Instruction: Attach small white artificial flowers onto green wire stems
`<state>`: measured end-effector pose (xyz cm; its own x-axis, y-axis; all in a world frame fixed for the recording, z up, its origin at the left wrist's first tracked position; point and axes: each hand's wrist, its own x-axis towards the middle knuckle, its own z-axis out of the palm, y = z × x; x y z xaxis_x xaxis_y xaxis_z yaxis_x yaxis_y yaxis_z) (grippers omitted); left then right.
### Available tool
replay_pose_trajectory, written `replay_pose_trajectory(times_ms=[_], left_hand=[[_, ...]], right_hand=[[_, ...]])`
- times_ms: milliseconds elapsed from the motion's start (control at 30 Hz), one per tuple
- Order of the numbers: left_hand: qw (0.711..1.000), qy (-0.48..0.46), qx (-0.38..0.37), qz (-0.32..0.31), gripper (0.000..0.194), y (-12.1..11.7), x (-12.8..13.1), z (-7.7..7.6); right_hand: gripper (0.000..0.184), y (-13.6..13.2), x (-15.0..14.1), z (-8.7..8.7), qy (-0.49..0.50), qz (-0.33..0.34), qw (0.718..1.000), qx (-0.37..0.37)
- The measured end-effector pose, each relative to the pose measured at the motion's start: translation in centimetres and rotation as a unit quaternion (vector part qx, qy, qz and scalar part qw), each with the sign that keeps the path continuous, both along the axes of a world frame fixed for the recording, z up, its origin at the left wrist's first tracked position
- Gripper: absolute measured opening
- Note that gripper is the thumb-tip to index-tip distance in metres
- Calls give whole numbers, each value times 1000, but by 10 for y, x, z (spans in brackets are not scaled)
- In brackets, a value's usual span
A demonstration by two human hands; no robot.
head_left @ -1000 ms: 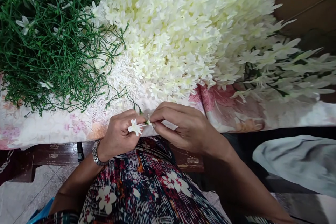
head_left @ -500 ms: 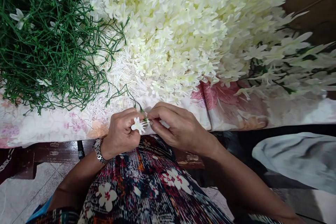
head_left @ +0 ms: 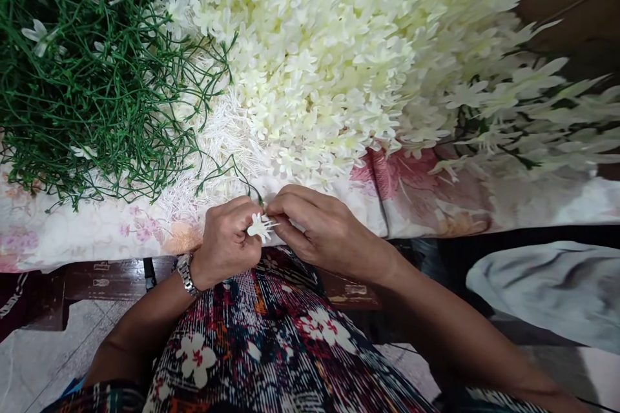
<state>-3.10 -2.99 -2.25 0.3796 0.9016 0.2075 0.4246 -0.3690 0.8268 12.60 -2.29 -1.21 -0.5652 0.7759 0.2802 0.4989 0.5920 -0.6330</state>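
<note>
My left hand (head_left: 231, 235), with a metal watch on its wrist, is closed around a small white artificial flower (head_left: 260, 226), whose petals and thin white stamens stick out by the thumb. A green plastic stem (head_left: 255, 192) rises from between my hands and runs back toward the pile. My right hand (head_left: 322, 229) pinches with thumb and forefinger at the stem's end, touching the left hand's fingers. The exact pinch point is partly hidden. Both hands are over the near edge of the cloth-covered table (head_left: 101, 232).
Green plastic stems (head_left: 97, 90) are heaped at the left, with thin white pieces (head_left: 227, 132) beside them. White artificial flowers (head_left: 320, 58) fill the middle and back. Flowers on stems (head_left: 508, 110) lie at the right. Pale grey fabric (head_left: 547, 290) is at the lower right.
The white flower has shifted slightly right and turned a little in my left hand. My right fingertips have moved slightly left and closer to the left hand.
</note>
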Motion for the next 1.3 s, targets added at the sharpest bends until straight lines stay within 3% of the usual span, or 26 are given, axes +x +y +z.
replay_pose_trajectory(times_ms=[267, 367, 467, 567, 700, 800, 967, 1100, 1200, 1300], left_hand=[[998, -34, -58, -4, 13, 2, -1, 6], [987, -96, -123, 44, 10, 2, -3, 12], [959, -153, -218, 101, 16, 2, -4, 17], [918, -199, -324, 110, 27, 3, -2, 22], [865, -255, -419, 103, 24, 7, 4, 26], [850, -266, -446, 92, 24, 9, 9, 29], [838, -271, -461, 110, 20, 10, 14, 30], [841, -268, -457, 105, 21, 11, 15, 29], [858, -239, -441, 105, 22, 9, 14, 26], [894, -169, -402, 105, 27, 7, 11, 23]], right_hand=[[10, 1, 10, 6, -2, 6, 1000, -7], [19, 1, 17, 16, 24, -23, 999, 10], [27, 0, 19, 22, 59, -63, 995, 54], [30, 1, 17, 24, 75, -72, 991, 84], [32, 5, 15, 23, 55, -59, 995, 58], [30, 9, 14, 22, 54, -52, 997, 29], [28, 12, 13, 19, 65, -56, 996, 0], [13, 13, 12, 18, 72, -50, 996, -7], [8, 14, 12, 16, 62, -43, 997, -3], [7, 14, 13, 15, 37, -23, 999, 14]])
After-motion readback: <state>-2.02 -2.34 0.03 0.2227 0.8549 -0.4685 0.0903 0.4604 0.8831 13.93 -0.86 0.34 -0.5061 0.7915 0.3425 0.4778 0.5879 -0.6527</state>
